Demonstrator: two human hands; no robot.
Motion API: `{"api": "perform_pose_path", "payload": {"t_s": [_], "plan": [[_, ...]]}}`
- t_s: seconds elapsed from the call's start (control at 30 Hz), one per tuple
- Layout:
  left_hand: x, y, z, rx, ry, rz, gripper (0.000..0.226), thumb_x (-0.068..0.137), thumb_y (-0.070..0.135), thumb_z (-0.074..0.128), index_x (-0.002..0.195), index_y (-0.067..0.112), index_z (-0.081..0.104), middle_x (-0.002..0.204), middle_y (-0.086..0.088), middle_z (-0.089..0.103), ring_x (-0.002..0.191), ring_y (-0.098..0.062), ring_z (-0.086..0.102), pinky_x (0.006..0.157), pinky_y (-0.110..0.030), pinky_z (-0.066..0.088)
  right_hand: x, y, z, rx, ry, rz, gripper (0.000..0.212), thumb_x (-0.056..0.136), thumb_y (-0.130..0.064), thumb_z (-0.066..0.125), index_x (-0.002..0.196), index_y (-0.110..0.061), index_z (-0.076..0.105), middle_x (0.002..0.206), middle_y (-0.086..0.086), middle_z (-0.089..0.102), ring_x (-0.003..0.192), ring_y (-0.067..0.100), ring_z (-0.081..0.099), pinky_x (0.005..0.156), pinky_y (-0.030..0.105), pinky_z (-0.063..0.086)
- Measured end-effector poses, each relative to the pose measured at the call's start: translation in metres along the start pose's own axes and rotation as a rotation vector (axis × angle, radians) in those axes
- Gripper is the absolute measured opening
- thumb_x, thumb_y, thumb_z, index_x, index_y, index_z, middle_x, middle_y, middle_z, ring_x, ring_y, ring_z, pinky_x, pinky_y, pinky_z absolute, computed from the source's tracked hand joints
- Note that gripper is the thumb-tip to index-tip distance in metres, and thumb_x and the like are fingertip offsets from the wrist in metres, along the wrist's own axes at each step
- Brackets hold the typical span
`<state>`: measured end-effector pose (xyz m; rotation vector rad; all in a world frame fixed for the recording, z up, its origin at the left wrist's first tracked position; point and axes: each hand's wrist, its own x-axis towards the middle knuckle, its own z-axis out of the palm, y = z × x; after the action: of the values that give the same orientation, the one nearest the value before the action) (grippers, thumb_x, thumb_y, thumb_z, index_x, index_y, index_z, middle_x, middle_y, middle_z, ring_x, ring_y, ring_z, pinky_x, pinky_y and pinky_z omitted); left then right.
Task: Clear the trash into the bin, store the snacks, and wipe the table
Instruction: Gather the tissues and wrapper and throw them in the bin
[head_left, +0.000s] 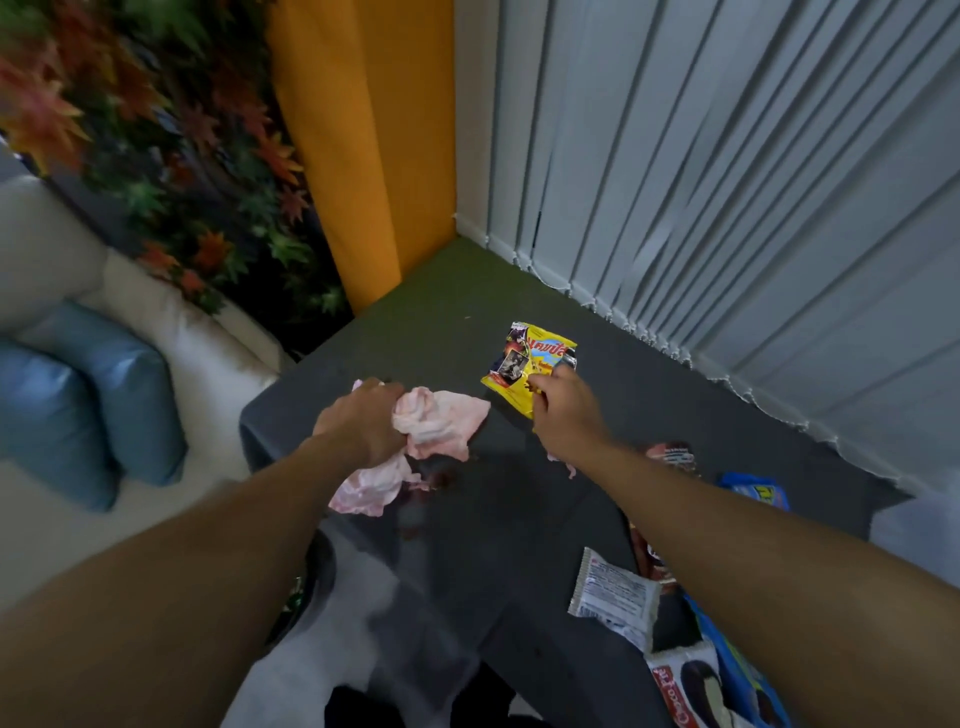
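Observation:
My left hand (363, 423) grips a wad of crumpled pink tissue (441, 423) above the far left part of the dark grey table (493, 545). More pink tissue (366, 491) hangs below that hand. My right hand (563, 410) pinches the near edge of a yellow snack packet (524, 364) lying at the far side of the table. A dark reddish stain (434, 480) marks the table under the tissue.
Snack packs lie along the table's right side: a white wrapper (615, 597), a choco pie box (696, 691), blue packets (756, 491) and a brown pack (672, 454). A white sofa with blue cushions (88, 395) stands left. Vertical blinds (727, 182) hang behind.

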<state>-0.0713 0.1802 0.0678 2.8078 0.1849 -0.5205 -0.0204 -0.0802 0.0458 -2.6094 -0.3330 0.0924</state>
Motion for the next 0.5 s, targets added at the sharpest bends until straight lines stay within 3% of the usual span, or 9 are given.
{"api": "perform_pose_path", "payload": {"t_s": [0.33, 0.43, 0.5], "plan": [[-0.053, -0.1, -0.016, -0.068, 0.062, -0.088, 0.044, 0.078, 0.045, 0.064, 0.119, 0.03, 0.057, 0.131, -0.002, 0.055, 0.12, -0.031, 0.057, 0.093, -0.046, 0.051, -0.001, -0.103, 0.049, -0.01, -0.067, -0.115, 0.022, 0.098, -0.009, 0.046, 0.105, -0.003, 0.066, 0.101, 0.009, 0.045, 0.09, 0.03, 0.053, 0.069, 0.032, 0.034], [-0.07, -0.14, -0.018, -0.108, 0.056, -0.121, 0.041, 0.073, 0.048, 0.061, 0.108, 0.027, 0.059, 0.119, -0.003, 0.059, 0.111, -0.031, 0.059, 0.087, -0.042, 0.051, -0.004, -0.142, 0.071, -0.001, -0.088, -0.138, 0.024, 0.099, -0.012, 0.047, 0.113, -0.004, 0.066, 0.11, 0.013, 0.051, 0.095, 0.029, 0.054, 0.075, 0.036, 0.044], [-0.082, -0.163, -0.018, -0.121, 0.054, -0.152, 0.04, 0.077, 0.042, 0.064, 0.112, 0.024, 0.058, 0.118, -0.005, 0.057, 0.111, -0.032, 0.058, 0.086, -0.039, 0.05, -0.005, -0.166, 0.086, 0.01, -0.116, -0.158, 0.026, 0.099, -0.012, 0.047, 0.115, -0.004, 0.065, 0.114, 0.014, 0.052, 0.098, 0.03, 0.055, 0.08, 0.04, 0.048]]}}
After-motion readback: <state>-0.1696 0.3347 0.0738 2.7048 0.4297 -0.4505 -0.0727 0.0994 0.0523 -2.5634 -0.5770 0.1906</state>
